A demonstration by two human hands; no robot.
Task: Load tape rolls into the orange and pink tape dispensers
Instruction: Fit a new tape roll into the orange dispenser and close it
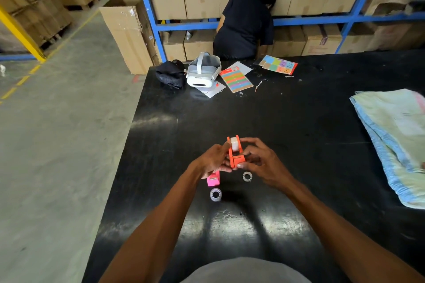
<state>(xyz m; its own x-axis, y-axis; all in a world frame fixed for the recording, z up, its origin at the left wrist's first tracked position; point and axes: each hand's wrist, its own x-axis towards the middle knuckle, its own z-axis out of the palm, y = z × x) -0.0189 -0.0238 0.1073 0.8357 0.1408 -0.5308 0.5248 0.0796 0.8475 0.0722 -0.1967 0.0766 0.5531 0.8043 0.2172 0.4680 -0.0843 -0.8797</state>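
Note:
Above the black table (299,135) I hold the orange tape dispenser (235,156) between both hands. A white tape roll (234,143) sits in its upper end. My left hand (212,161) grips its left side, and my right hand (259,161) curls round its right side and lower end. The pink tape dispenser (213,179) lies on the table just under my left hand, partly hidden by it. A clear tape roll (215,194) lies flat in front of the pink one. A second small clear roll (247,176) lies under my right hand.
A folded pale blanket (395,140) covers the table's right side. At the far edge lie a white headset (203,71), a black bag (171,73) and coloured sticker sheets (236,79). A person in dark clothes (246,25) bends at the blue shelving with cardboard boxes.

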